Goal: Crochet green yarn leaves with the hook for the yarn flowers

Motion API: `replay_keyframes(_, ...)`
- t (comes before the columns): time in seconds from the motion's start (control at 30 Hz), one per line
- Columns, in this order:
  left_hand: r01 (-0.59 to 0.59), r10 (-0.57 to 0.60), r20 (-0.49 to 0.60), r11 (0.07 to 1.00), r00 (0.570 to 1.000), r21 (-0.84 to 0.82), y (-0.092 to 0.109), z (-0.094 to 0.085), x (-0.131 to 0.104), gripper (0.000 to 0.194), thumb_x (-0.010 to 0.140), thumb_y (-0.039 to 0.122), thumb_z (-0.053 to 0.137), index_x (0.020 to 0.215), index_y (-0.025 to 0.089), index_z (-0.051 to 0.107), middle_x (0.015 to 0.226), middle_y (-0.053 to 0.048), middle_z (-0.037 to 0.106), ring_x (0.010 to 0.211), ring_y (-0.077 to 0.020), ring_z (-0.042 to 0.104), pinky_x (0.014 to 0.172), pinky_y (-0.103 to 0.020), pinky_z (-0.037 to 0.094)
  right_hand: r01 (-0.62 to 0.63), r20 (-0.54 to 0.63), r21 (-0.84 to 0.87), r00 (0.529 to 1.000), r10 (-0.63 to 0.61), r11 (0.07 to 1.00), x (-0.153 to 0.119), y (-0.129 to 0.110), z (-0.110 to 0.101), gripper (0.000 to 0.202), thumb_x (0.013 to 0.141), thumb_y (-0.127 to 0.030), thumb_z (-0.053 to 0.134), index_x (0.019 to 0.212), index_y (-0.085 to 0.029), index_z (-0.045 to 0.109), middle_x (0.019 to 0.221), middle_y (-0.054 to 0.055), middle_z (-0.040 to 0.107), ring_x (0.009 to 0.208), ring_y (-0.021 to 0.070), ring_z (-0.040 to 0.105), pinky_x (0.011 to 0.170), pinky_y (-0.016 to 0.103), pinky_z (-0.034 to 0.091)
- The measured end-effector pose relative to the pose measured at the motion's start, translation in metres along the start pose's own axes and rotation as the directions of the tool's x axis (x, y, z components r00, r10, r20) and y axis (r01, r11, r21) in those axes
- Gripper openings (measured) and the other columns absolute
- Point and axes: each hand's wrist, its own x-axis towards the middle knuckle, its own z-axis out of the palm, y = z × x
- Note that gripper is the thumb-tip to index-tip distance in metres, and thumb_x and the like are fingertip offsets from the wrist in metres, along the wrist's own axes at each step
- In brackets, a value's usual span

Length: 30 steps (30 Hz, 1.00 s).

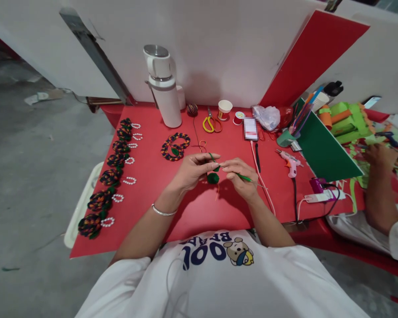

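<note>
My left hand (199, 168) pinches a small piece of green crochet work (216, 168), with green yarn running over its index finger. In my right hand (241, 176) is a crochet hook (243, 178) with a green handle, its tip meeting the work at the left fingertips. Just below the hands, a small ball of dark green yarn (213, 178) lies on the red table, a thin orange strand beside it. Left of my hands lies a braided multicolour loop (175, 146) with a green leaf shape on it.
Multicolour knitted pieces (110, 177) with bead loops line the left edge of the red table (146, 176). Behind stand a white flask (166, 101), scissors (212, 124) and a paper cup (224, 109). Rightward are a phone (251, 129), a glue gun (290, 163) and a co-worker's hand (381, 155).
</note>
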Motion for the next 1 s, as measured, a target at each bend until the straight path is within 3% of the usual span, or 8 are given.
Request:
replay_keyframes(0.13, -0.125, 0.125, -0.042, 0.992, 0.991, 0.008, -0.006, 0.003, 0.001, 0.051, 0.053, 0.028, 0.097, 0.099, 0.013, 0.082, 0.070, 0.000, 0.068, 0.061, -0.0084, 0.060, 0.056, -0.020, 0.047, 0.114, -0.032, -0.103, 0.993, -0.118, 0.988, -0.005, 0.005, 0.003, 0.017, 0.096, -0.043, 0.067, 0.100, -0.032, 0.079, 0.102, 0.006, 0.079, 0.093, 0.0223, 0.071, 0.084, 0.044, 0.058)
replay_keyframes(0.23, -0.161, 0.164, -0.090, 0.986, 0.982, 0.039, -0.013, 0.013, 0.000, 0.054, 0.059, 0.026, 0.094, 0.109, 0.012, 0.079, 0.070, 0.001, 0.068, 0.062, -0.0086, 0.060, 0.060, -0.021, 0.049, 0.180, -0.022, -0.286, 0.981, -0.194, 0.941, -0.015, 0.017, 0.009, 0.016, 0.092, -0.040, 0.074, 0.105, -0.034, 0.079, 0.103, 0.007, 0.078, 0.091, 0.0221, 0.070, 0.079, 0.041, 0.058)
replay_keyframes(0.33, -0.094, 0.090, -0.061, 0.993, 0.994, -0.066, -0.020, 0.021, -0.002, 0.062, 0.060, 0.025, 0.093, 0.118, 0.013, 0.076, 0.066, 0.004, 0.065, 0.056, -0.0078, 0.058, 0.056, -0.020, 0.047, 0.181, -0.039, -0.436, 0.975, -0.220, 0.882, -0.023, 0.030, 0.012, 0.020, 0.090, -0.031, 0.076, 0.109, -0.036, 0.079, 0.097, 0.006, 0.076, 0.088, 0.0220, 0.069, 0.076, 0.039, 0.058)
replay_keyframes(0.43, 0.034, -0.029, 0.026, 0.973, 0.999, -0.227, -0.020, 0.018, -0.004, 0.058, 0.057, 0.023, 0.094, 0.111, 0.014, 0.078, 0.064, 0.004, 0.064, 0.050, -0.0054, 0.052, 0.047, -0.018, 0.039, 0.253, -0.016, -0.491, 0.954, -0.299, 0.834, -0.024, 0.037, 0.008, 0.025, 0.089, -0.028, 0.076, 0.111, -0.039, 0.079, 0.095, 0.004, 0.075, 0.087, 0.0225, 0.069, 0.076, 0.039, 0.059)
replay_keyframes(0.6, 0.198, -0.169, 0.139, 0.952, 0.976, -0.235, -0.009, 0.003, -0.006, 0.047, 0.055, 0.017, 0.093, 0.101, 0.015, 0.081, 0.065, 0.001, 0.066, 0.043, -0.0014, 0.042, 0.036, -0.016, 0.018, 0.392, 0.113, -0.402, 0.918, -0.380, 0.827, -0.010, 0.034, -0.004, 0.029, 0.084, -0.038, 0.083, 0.112, -0.040, 0.078, 0.092, 0.004, 0.077, 0.085, 0.0222, 0.071, 0.073, 0.039, 0.059)
replay_keyframes(0.8, 0.199, -0.171, 0.164, 0.964, 0.972, -0.178, -0.004, -0.004, -0.007, 0.042, 0.054, 0.016, 0.093, 0.095, 0.015, 0.082, 0.065, -0.002, 0.069, 0.048, -0.0074, 0.058, 0.037, -0.015, 0.025, 0.387, 0.192, -0.202, 0.916, -0.351, 0.900, 0.005, 0.023, -0.012, 0.031, 0.081, -0.041, 0.084, 0.111, -0.037, 0.078, 0.094, 0.004, 0.080, 0.080, 0.0198, 0.071, 0.069, 0.037, 0.057)
replay_keyframes(1.0, 0.183, -0.159, 0.171, 0.975, 0.972, -0.130, 0.002, -0.007, -0.005, 0.042, 0.054, 0.017, 0.093, 0.095, 0.014, 0.082, 0.065, -0.003, 0.069, 0.052, -0.0111, 0.063, 0.040, -0.016, 0.035, 0.442, 0.205, -0.094, 0.885, -0.417, 0.892, 0.013, 0.011, -0.024, 0.053, 0.082, -0.034, 0.083, 0.133, -0.038, 0.068, 0.104, 0.006, 0.082, 0.089, 0.0207, 0.074, 0.074, 0.037, 0.059)
